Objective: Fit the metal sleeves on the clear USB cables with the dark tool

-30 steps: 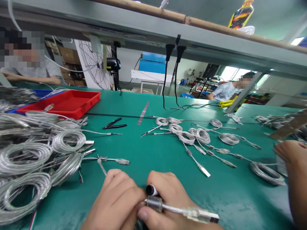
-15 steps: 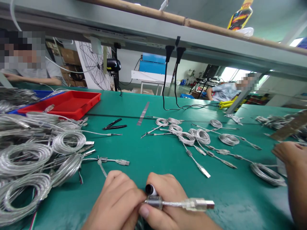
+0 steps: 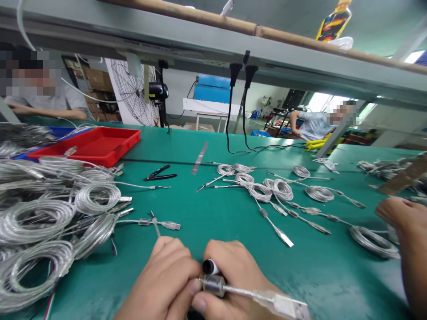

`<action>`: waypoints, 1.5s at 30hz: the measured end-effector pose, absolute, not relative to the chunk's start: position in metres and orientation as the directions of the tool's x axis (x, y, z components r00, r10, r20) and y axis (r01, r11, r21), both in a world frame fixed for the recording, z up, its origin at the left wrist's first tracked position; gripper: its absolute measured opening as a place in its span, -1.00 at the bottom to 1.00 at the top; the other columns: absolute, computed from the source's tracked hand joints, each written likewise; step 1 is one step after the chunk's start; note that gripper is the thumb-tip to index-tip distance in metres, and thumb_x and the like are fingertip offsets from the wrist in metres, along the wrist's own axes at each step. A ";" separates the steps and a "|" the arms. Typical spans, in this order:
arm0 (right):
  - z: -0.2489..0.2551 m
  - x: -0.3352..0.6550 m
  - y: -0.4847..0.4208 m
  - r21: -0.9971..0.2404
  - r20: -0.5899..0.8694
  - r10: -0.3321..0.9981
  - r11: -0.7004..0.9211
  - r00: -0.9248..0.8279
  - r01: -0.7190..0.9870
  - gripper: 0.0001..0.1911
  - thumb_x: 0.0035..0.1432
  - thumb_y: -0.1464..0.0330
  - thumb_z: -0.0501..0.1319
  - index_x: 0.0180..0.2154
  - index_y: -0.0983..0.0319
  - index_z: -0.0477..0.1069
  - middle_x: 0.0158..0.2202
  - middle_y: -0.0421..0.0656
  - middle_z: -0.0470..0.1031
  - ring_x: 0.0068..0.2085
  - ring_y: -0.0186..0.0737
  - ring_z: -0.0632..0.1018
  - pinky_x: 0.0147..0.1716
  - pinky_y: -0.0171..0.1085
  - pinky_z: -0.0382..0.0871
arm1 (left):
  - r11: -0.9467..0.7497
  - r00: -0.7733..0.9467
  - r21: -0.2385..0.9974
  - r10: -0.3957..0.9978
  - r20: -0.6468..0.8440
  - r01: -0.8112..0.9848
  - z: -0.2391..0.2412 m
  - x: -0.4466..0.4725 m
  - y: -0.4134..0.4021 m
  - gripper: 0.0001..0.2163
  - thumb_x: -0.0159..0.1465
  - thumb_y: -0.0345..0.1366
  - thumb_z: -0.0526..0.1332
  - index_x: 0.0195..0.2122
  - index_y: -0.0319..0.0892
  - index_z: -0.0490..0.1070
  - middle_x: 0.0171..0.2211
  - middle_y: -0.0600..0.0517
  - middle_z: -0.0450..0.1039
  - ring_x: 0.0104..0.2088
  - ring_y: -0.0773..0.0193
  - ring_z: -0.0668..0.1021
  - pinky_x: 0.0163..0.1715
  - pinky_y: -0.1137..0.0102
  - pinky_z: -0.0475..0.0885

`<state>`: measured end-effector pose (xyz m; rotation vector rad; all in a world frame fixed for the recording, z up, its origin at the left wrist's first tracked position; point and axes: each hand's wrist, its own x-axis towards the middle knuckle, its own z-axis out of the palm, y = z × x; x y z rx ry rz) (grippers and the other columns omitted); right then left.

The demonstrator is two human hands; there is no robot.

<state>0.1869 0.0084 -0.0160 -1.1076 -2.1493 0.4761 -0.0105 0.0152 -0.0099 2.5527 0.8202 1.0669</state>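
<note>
As right hand [image 3: 233, 275] holds it, the USB plug [image 3: 283, 306] points down-right.

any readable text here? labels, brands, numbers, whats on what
colourful sign above the bamboo pole: print too blurred to read
plug of the USB cable in the hands: any marks too small to read
no other words, numbers or brands can be read

A red plastic tray [image 3: 100, 149] and black-handled pliers [image 3: 160, 174] lie on the green workbench [image 3: 160, 146].
</note>
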 end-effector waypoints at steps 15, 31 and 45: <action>-0.014 0.188 0.008 -0.523 0.361 0.824 0.567 -0.438 0.636 -0.40 0.40 -0.17 -0.09 -0.46 0.10 0.29 -0.57 -0.28 0.29 -0.54 -0.30 0.39 -0.47 -0.21 0.21 | -0.783 0.559 0.475 0.620 0.550 0.401 -0.014 -0.010 0.015 -0.62 0.57 -0.20 -0.12 -0.36 -0.10 0.31 -0.46 0.09 0.40 -0.41 0.27 0.47 -0.32 0.33 0.41; -0.012 0.186 0.010 -0.515 0.404 0.843 0.531 -0.355 0.673 -0.40 0.41 -0.14 -0.11 -0.50 0.10 0.22 -0.57 -0.25 0.30 -0.55 -0.28 0.34 -0.52 -0.19 0.14 | -0.694 0.476 0.598 0.715 0.512 0.401 -0.009 -0.008 0.013 -0.80 0.47 -0.29 0.08 -0.31 -0.09 0.40 -0.42 0.11 0.44 -0.38 0.28 0.50 -0.34 0.42 0.44; 0.005 0.184 0.007 -0.641 0.280 0.849 0.513 -0.448 0.571 -0.67 0.32 0.16 0.09 -0.44 0.15 0.10 -0.51 -0.31 0.23 -0.48 -0.27 0.25 -0.44 -0.28 -0.01 | -0.788 0.560 0.445 0.616 0.554 0.426 -0.009 -0.006 0.012 -0.75 0.46 -0.43 -0.01 -0.37 -0.12 0.32 -0.47 0.11 0.40 -0.43 0.29 0.47 -0.33 0.37 0.41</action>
